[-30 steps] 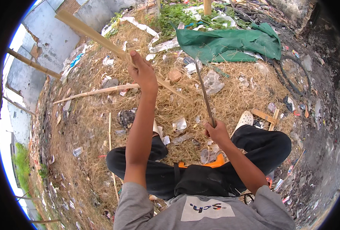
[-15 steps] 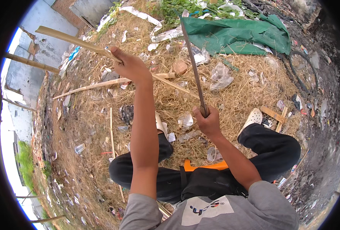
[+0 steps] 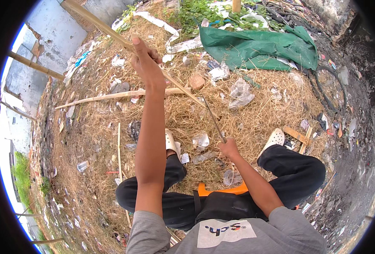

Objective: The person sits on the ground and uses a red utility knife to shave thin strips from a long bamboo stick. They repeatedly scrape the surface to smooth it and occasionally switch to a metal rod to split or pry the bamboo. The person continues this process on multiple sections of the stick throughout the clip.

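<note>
My left hand point(image 3: 147, 67) is stretched out ahead, closed around a long split bamboo strip point(image 3: 100, 26). The strip slants from the upper left down toward the ground between my feet, its thin end nearest my right side. In my closed right hand point(image 3: 229, 149) is a machete point(image 3: 215, 122) with a long, narrow dark blade. The blade points up and away, and its far part overlaps the strip's lower stretch; whether they touch I cannot tell. My fingers hide most of the machete's handle.
Another bamboo strip point(image 3: 111, 95) lies on the dry grass ahead. A thin strip point(image 3: 119, 148) is beside my left leg. An orange plastic seat point(image 3: 227, 189) shows beneath me. Wood pieces point(image 3: 297, 134) lie by my right shoe. Beyond are a green tarp point(image 3: 259, 48) and scattered plastic litter.
The machete has come down from above the strip's far side to its lower stretch. My left hand has risen away from me, and the strip now slants more steeply.
</note>
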A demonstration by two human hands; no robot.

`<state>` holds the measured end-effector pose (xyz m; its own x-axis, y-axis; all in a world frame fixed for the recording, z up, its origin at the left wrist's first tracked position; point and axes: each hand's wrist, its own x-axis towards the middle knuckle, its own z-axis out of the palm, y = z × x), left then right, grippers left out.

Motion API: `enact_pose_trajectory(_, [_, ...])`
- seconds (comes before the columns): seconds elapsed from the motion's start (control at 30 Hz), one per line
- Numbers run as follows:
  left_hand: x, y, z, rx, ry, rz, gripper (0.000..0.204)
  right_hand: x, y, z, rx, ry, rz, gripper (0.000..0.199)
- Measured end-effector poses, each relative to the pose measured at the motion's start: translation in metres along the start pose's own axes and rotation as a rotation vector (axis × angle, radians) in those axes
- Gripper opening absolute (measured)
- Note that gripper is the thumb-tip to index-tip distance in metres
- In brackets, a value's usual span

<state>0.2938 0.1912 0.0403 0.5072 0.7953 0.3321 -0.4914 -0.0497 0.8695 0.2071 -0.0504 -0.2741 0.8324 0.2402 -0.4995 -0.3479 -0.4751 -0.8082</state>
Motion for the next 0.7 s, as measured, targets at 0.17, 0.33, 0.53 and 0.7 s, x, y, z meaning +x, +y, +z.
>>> enact_pose_trajectory(0.17, [0.015, 0.049, 0.018, 0.024, -0.251, 0.105, 0.047, -0.006, 0.013, -0.002, -0.002, -0.021, -0.019, 0.028])
enact_pose_trajectory(0.33, [0.007, 0.042, 0.018, -0.160, -0.202, 0.186, 0.049, -0.026, -0.022, -0.011, 0.105, -0.057, -0.066, 0.026])
enact_pose_trajectory(0.53, [0.000, 0.035, 0.027, 0.066, -0.109, 0.300, 0.061, -0.067, -0.100, -0.027, 0.265, 0.118, -0.440, 0.026])
enact_pose_trajectory(0.7, [-0.012, 0.035, 0.045, 0.098, -0.211, 0.353, 0.062, -0.013, -0.005, 0.013, -0.064, 0.066, -0.047, 0.027])
